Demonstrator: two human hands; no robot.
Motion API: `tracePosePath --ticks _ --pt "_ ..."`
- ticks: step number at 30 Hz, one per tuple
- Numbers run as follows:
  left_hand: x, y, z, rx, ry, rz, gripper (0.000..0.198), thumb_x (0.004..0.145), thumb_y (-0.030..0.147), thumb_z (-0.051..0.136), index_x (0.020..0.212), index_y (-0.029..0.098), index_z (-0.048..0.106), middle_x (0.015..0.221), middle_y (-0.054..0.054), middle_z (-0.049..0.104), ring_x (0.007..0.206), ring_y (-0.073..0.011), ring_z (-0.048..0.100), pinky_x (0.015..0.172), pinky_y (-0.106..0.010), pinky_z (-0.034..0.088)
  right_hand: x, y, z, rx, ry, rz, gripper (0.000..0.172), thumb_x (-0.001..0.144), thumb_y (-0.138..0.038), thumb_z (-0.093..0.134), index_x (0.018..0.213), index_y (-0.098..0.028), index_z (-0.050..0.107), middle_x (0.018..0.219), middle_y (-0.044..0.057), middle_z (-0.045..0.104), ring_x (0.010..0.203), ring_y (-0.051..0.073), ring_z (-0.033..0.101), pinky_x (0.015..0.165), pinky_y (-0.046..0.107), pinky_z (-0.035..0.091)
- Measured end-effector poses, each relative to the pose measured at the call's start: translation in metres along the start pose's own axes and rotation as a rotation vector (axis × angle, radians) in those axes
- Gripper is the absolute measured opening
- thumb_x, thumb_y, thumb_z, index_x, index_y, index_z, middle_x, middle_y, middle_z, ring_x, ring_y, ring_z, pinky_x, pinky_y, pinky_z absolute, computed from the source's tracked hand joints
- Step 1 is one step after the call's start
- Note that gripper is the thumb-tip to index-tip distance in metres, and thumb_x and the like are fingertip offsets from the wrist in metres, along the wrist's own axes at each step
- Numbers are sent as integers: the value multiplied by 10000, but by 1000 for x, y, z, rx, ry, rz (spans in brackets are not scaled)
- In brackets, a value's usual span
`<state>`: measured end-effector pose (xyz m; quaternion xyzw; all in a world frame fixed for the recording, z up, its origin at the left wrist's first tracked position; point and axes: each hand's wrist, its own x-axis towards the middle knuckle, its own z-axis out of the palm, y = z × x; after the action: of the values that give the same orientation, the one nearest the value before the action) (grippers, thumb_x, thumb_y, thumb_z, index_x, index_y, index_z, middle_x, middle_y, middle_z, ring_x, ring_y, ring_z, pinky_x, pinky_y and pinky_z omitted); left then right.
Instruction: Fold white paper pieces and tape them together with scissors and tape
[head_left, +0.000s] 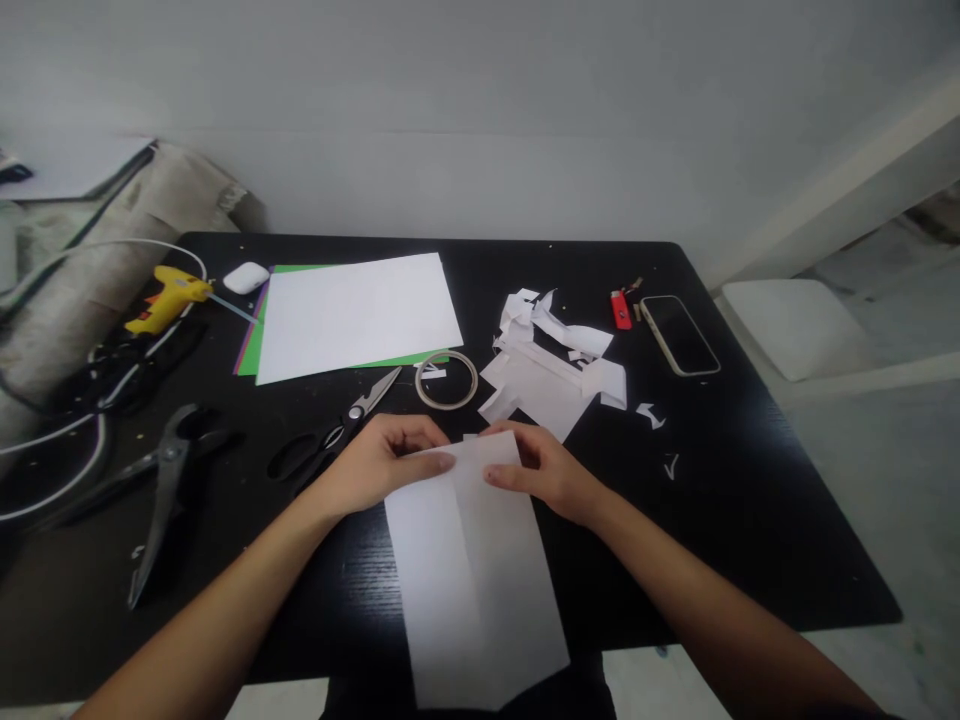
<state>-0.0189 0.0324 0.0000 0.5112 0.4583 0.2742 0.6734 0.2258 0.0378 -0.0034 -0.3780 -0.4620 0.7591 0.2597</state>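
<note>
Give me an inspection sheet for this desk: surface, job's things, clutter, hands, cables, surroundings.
Surface: black wooden table, matte, dotted with tiny scraps.
Job's things: folded white paper sheet hangs over the near edge.
Clutter: white paper offcuts, clear tape roll, black-handled scissors, black pliers, yellow glue gun, red lighter, smartphone, white earbud case, white sheet on green card.
Hands: left hand and right hand pinch the sheet's top edge.
Cables: white cable loops at left.
Surroundings: white wall, white cushion.

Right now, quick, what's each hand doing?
Left hand: fingers pinching the top left edge of the folded white paper.
Right hand: fingers pinching its top right edge.
</note>
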Motion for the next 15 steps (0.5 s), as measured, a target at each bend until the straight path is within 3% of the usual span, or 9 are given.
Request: tracePosePath --ticks 5,8,13,15 --pt "1 0 8 54 15 44 208 823 370 829 776 181 755 712 -24 711 598 -139 619 563 -237 465 1 0 2 -115 64 -38 282 767 -361 865 981 -230 738 836 5 695 731 178 623 655 297 479" --pt "2 -2 9 37 92 63 227 826 384 827 789 182 729 706 -9 693 573 -127 593 527 -221 434 0 -2 3 -16 70 -12 320 742 -374 887 974 -215 734 830 3 695 738 181 637 667 296 492" --pt "3 -6 3 -151 407 161 262 855 426 806 858 214 652 583 54 599 439 -96 496 428 -197 347 -5 -5 -7 299 -33 135 434 769 -466 840 1096 -201 737 968 64 770 859 240 734 809 365 563" --pt "3 -6 -1 -226 516 197 261 861 417 802 892 225 629 580 61 606 419 -97 490 414 -201 348 -7 -6 -15 338 -8 156 480 753 -555 817 1059 -192 748 966 86 782 909 280 750 851 400 573"
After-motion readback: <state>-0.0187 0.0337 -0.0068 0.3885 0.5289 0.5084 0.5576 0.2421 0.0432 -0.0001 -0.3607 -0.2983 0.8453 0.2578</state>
